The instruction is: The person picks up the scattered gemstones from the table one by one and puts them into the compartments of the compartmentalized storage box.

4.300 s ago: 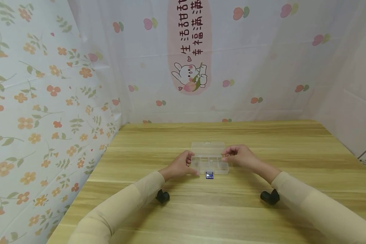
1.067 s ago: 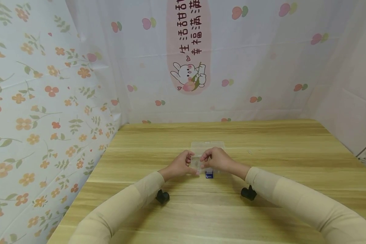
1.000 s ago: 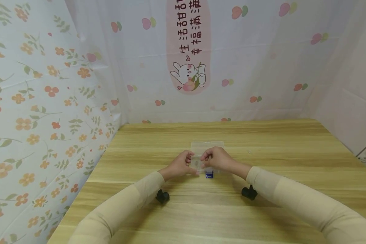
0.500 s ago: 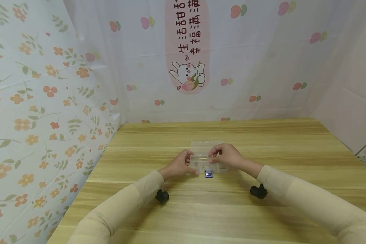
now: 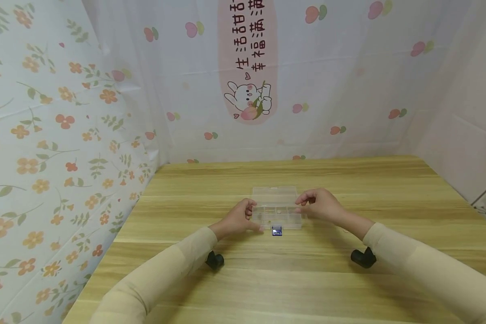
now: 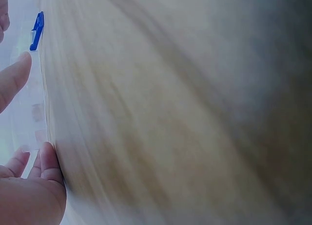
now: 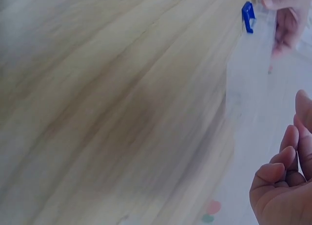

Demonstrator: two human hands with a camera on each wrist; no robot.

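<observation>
A clear plastic compartment box (image 5: pixel 281 220) lies on the table with its lid (image 5: pixel 274 196) flipped back. A blue latch (image 5: pixel 277 231) hangs at its front edge. My left hand (image 5: pixel 238 217) holds the box's left end, thumb at the front corner and fingers at the back. At the right back corner is my right hand (image 5: pixel 319 206), its fingers bent and thumb close to the index finger. Whether anything tiny is between those fingertips is not visible. A small yellowish speck (image 5: pixel 269 222) shows in the box's front left.
The wood-grain table (image 5: pixel 227 288) carries the box. A patterned cloth (image 5: pixel 328 81) hangs behind it, and a floral cloth (image 5: pixel 65 153) is at the left. Black wrist mounts (image 5: pixel 363 258) stick out below both forearms.
My right hand has moved from over the middle of the box to its right end, uncovering the compartments. My left hand stays at the left end. The lid stays back.
</observation>
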